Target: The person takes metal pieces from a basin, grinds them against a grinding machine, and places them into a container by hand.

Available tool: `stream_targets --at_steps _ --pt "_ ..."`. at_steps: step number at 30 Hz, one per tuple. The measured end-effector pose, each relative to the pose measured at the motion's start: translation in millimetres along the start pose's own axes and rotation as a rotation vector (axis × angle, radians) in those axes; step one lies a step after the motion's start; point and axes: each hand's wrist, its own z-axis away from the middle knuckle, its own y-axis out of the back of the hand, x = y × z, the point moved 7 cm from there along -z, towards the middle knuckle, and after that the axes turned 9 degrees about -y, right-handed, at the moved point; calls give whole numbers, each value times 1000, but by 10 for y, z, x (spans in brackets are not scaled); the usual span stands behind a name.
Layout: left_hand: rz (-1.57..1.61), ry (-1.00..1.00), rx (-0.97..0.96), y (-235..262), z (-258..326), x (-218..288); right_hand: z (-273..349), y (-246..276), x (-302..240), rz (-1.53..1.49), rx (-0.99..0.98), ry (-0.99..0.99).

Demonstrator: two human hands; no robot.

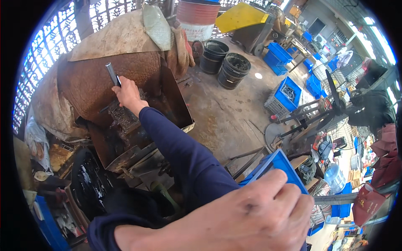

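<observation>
My right hand [130, 95] reaches forward to the far left, its fingers closed around a short silvery metal tube [112, 72] that tilts up and away. Below this hand sits an open, rusty metal box [178, 98] with dark, grimy sludge [123, 117] inside. Behind it rises a large brown rounded cover [106, 77]. Close to the camera, my left hand [259, 209] crosses to the lower right with its fingers curled in. Its palm is turned away, so whatever it may hold is hidden. A grey bar [333, 199] shows just beyond its knuckles; I cannot tell whether they touch.
A black round basin [86, 184] with shiny bits stands near left. Two black buckets [234, 70] and a red-and-white drum [197, 19] stand at the back. A blue crate [289, 93], a black fan [336, 104] and a blue bin [278, 161] are on the right.
</observation>
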Motion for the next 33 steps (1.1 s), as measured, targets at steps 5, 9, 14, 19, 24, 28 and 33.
stream_targets --at_steps 5,9,14,19,24,28,33 --pt "-187 -27 -230 70 168 68 -4 -88 -11 17 -6 12" --pt "-99 304 -224 143 598 -23 -42 -98 33 9 14 30" --pt "-463 975 55 549 2392 -225 -60 -53 164 26 16 24" --pt "-384 1657 361 453 5382 508 -56 -117 34 0 28 86" --pt "-712 1782 62 -281 7023 1200 -6 -89 61 -27 -5 39" --pt "-781 1820 174 -516 7373 1301 8 -66 35 -19 -23 8" --pt "-484 1778 869 -682 7533 1312 28 -31 4 -10 -34 -1"
